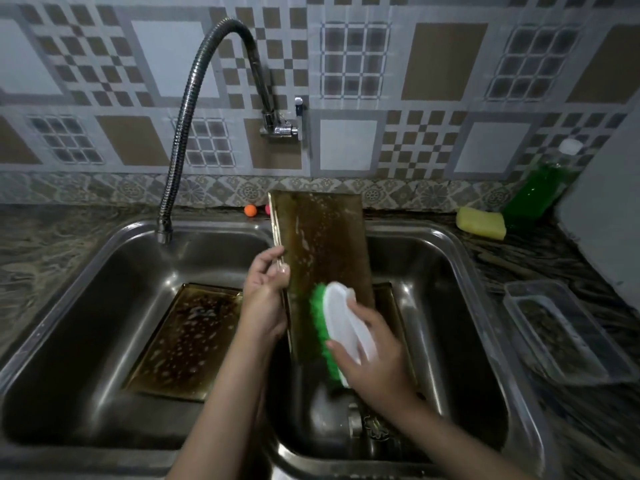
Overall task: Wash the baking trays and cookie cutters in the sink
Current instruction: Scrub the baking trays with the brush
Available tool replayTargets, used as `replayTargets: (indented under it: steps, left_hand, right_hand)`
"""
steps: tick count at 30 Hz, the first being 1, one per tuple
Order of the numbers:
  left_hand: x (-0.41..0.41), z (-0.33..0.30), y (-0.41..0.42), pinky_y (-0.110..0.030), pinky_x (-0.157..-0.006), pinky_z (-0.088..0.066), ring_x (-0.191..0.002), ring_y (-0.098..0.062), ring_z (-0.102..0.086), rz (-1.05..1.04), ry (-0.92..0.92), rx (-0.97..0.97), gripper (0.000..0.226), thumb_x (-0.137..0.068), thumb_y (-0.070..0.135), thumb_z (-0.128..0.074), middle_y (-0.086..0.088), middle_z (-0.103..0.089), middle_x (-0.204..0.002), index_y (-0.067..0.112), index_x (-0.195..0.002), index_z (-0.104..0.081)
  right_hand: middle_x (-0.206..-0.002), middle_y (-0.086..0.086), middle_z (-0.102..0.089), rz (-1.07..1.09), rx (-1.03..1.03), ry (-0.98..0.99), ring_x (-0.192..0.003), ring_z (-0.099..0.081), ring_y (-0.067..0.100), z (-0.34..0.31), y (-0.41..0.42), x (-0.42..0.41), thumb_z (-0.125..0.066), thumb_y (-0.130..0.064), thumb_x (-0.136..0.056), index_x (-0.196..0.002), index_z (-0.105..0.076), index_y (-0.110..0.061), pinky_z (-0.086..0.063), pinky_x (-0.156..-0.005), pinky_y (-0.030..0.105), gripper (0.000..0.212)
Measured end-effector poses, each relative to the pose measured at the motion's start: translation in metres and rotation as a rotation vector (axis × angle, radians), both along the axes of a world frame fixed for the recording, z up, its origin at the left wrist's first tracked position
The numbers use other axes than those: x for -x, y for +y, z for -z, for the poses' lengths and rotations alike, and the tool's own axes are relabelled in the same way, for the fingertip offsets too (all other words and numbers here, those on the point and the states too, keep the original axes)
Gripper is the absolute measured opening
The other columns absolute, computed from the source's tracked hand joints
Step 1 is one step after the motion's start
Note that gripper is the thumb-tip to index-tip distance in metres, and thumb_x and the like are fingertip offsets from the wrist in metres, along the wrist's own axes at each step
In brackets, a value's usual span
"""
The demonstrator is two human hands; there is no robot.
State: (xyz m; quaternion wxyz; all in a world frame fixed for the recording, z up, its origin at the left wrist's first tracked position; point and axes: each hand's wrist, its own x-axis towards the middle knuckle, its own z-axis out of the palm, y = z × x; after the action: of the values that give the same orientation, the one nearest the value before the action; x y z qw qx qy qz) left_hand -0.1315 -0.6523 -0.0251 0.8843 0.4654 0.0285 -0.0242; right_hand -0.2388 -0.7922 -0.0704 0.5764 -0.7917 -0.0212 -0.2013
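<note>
A brown, soapy baking tray [320, 244] stands tilted on end over the right basin of the steel double sink [460, 258]. My left hand [265, 292] grips its left edge. My right hand [374, 355] holds a white scrub brush [337, 327] with green bristles pressed against the tray's lower face. A second soapy tray [187, 341] lies flat in the left basin. Something small and metallic [375, 426], maybe a cookie cutter, lies at the bottom of the right basin, too dark to tell.
A flexible faucet [180, 133] arches from the tiled wall over the left basin. On the right counter are a yellow sponge [481, 223], a bottle of green liquid [540, 188] and a clear plastic container [561, 330]. Small orange ball [250, 210] behind the sink.
</note>
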Motion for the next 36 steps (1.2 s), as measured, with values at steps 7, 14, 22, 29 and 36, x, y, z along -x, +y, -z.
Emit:
replayTargets:
  steps: [7, 14, 22, 29, 36]
  left_hand:
    - [0.007, 0.000, 0.009, -0.020, -0.071, -0.054, -0.079, -0.008, -0.063, -0.071, -0.046, -0.191, 0.030, -0.086, -0.011, -0.053, 0.002, -0.067, -0.091, 0.015, -0.096, -0.063]
    - [0.023, 0.004, -0.026, -0.028, -0.074, -0.055, -0.080, -0.011, -0.066, 0.073, -0.194, -0.497, 0.044, -0.077, -0.015, -0.063, -0.008, -0.064, -0.099, 0.019, -0.104, -0.055]
    - [0.031, 0.017, -0.041, -0.023, -0.076, -0.052, -0.080, -0.008, -0.068, 0.134, -0.309, -0.646, 0.064, -0.074, -0.005, -0.069, 0.001, -0.065, -0.101, 0.036, -0.114, -0.040]
    - [0.036, 0.007, -0.020, -0.023, -0.096, -0.045, -0.109, 0.000, -0.058, 0.191, -0.301, -0.657, 0.035, -0.083, 0.012, -0.068, 0.009, -0.061, -0.119, 0.021, -0.116, -0.057]
    - [0.014, 0.030, 0.043, -0.041, -0.092, -0.048, -0.100, -0.019, -0.062, 0.470, 0.125, -0.530, 0.024, -0.095, 0.018, -0.049, -0.003, -0.065, -0.109, 0.021, -0.113, -0.064]
  right_hand:
    - [-0.129, -0.022, -0.051, 0.090, 0.067, 0.116, -0.122, -0.045, -0.010, -0.010, -0.059, -0.029, -0.077, -0.023, -0.077, -0.126, -0.050, -0.047, -0.043, -0.097, 0.011, 0.060]
    - [-0.119, 0.004, -0.055, -0.083, 0.129, 0.161, -0.117, -0.052, 0.011, -0.050, -0.048, -0.071, -0.065, -0.031, -0.087, -0.119, -0.051, -0.056, -0.042, -0.104, 0.028, 0.043]
    - [-0.102, -0.004, -0.071, 0.099, -0.060, 0.136, -0.098, -0.065, 0.008, -0.059, -0.033, -0.089, -0.078, -0.020, -0.075, -0.109, -0.071, -0.031, -0.053, -0.089, 0.030, 0.037]
    - [-0.110, -0.002, -0.068, 0.212, -0.213, 0.180, -0.100, -0.065, 0.014, -0.070, -0.047, -0.082, -0.072, -0.005, -0.076, -0.100, -0.072, -0.032, -0.056, -0.086, 0.035, 0.036]
    - [-0.095, 0.003, -0.070, 0.095, -0.491, 0.238, -0.071, -0.067, 0.018, -0.093, -0.059, -0.079, -0.065, 0.004, -0.082, -0.107, -0.070, -0.025, -0.055, -0.066, 0.028, 0.038]
